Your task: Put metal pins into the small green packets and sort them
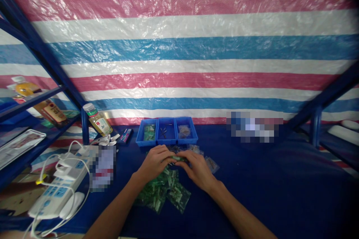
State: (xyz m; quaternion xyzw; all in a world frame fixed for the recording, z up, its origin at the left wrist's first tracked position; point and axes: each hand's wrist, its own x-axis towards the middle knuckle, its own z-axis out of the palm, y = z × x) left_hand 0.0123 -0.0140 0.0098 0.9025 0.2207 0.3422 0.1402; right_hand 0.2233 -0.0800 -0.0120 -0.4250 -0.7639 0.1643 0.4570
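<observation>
Striped plastic sheeting (196,2) backs the blue table (252,190); three bins stand side by side toward its far edge. Your left hand (155,161) is nearly closed, thumb and fingertips pinching one end of a small green packet (177,158); your right hand (198,165) pinches the other end in like fashion; the packet is thus between them, just in front of the bins, its contents too small to read. Progress is judged partial; the piece you have in hand is not yet set down, so at least that one counts as unfinished. On stock: the left bin (146,143) contains green packets; the middle bin (167,142) contains a few thin dark pieces; the right bin (187,140) contains clear packets. A heap of green packets (153,193) lies on your side of the hands; a clear bag (212,164) lies just beyond your right hand. Whether that heap is finished output or waiting stock cannot be determined; your remaining count is likewise unverified.
</observation>
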